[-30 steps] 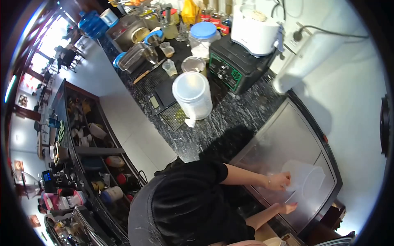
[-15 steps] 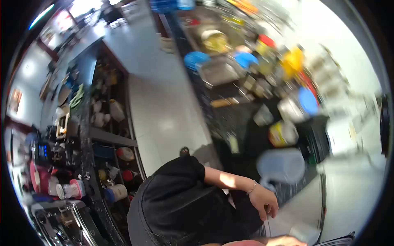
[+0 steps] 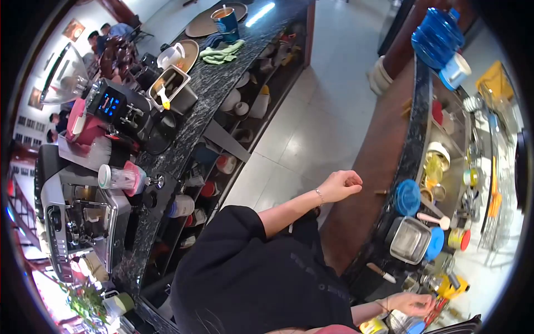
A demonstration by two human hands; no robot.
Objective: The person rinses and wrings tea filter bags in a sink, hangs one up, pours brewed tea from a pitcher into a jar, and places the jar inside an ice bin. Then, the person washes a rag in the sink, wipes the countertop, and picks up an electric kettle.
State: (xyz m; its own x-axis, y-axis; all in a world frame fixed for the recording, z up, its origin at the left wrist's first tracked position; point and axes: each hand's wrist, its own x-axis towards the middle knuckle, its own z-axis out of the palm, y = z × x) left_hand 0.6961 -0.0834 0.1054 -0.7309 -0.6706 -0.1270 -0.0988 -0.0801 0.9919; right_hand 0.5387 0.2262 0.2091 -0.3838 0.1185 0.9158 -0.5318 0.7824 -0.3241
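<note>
My left hand (image 3: 340, 186), with a thin bracelet at the wrist, hangs over the aisle in front of my body. Its fingers curl loosely, and nothing shows in them. At the lower right, my right hand (image 3: 411, 304) is held over the counter's bottles and jars, palm partly up with bent fingers; no object shows in it. Near it are a yellow bottle (image 3: 451, 286), a knife (image 3: 381, 273) and a steel container (image 3: 410, 240). A blue lid (image 3: 408, 197) lies further along the counter.
On the left, a dark marble counter (image 3: 208, 89) holds a coffee machine (image 3: 83, 217), a grinder (image 3: 114, 106) and a steel bin (image 3: 175, 89). Shelves beneath it hold jars. A blue water jug (image 3: 438, 38) stands at the upper right. Several people sit in the far background.
The view has swung left, from the counter with the white bucket to the aisle. Both hands have left the grey surface and translucent container they were at.
</note>
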